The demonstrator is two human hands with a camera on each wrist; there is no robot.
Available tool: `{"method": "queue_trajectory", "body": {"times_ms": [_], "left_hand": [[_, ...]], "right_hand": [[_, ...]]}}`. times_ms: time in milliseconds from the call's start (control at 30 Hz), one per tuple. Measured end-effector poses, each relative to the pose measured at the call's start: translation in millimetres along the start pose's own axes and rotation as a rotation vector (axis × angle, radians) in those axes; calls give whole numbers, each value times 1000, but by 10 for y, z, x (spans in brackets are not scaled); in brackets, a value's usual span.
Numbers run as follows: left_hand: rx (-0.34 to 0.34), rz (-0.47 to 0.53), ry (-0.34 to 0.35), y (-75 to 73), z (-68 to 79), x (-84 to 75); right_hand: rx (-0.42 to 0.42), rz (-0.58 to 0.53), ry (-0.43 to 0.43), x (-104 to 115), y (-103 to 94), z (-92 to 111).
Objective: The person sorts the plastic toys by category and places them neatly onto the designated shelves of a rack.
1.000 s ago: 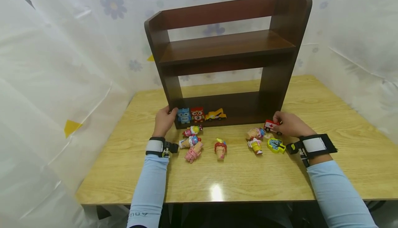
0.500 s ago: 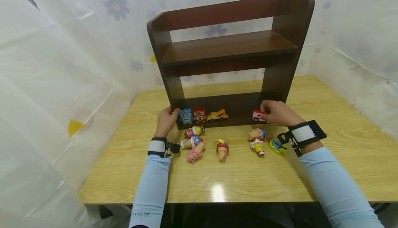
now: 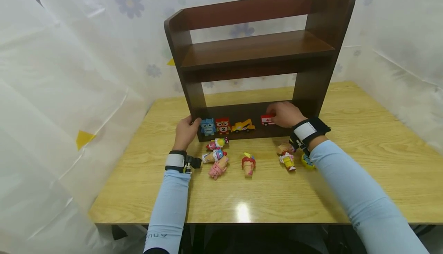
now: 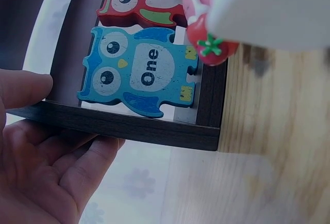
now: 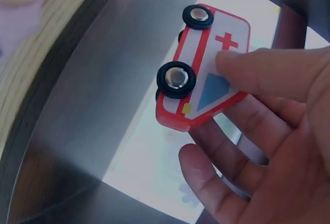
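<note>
My right hand [image 3: 287, 114] pinches a red-and-white toy ambulance [image 5: 216, 69] between thumb and fingers, inside the bottom compartment of a dark brown shelf [image 3: 256, 54]. Whether the wheels touch the board cannot be told. My left hand [image 3: 186, 132] grips the shelf's left side panel low down, thumb inside and fingers outside. Beside that thumb stands a blue owl block [image 4: 149, 74] marked "One". A red owl block [image 3: 222, 125] marked 2 and a yellow toy truck [image 3: 243, 126] follow to its right, with a gap before the ambulance.
Toy figures lie on the wooden table [image 3: 214, 204] before the shelf: a pink one [image 3: 218, 168] among others at left, a red-haired one [image 3: 248, 164] in the middle, a yellow-clothed one [image 3: 287, 161] at right. My right forearm partly covers a yellow piece [image 3: 307, 161].
My right hand has lifted the ambulance from the table's right side and carried it left into the bottom compartment, toward the yellow truck. The left hand stays on the side panel.
</note>
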State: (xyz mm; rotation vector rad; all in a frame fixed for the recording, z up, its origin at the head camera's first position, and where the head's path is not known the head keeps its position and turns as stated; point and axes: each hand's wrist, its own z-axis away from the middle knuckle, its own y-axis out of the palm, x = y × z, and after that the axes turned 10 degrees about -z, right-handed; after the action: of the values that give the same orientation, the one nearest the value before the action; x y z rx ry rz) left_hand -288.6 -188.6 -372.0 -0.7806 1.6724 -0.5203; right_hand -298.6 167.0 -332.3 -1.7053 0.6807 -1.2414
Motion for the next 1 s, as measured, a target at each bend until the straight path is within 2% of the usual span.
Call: {"method": "queue_trajectory", "body": {"times_ms": [100,333,1000], "left_hand": [[-7,2,3,-5,-4,0],[-7,-2,6,21,4,-29],[0,-5,31,37,-3,-111]], "right_hand": [[-4,1,8,-6,69,-82],[46,-30,82,-4,186,-161],[72,-35,129,-63,221,-241]]}}
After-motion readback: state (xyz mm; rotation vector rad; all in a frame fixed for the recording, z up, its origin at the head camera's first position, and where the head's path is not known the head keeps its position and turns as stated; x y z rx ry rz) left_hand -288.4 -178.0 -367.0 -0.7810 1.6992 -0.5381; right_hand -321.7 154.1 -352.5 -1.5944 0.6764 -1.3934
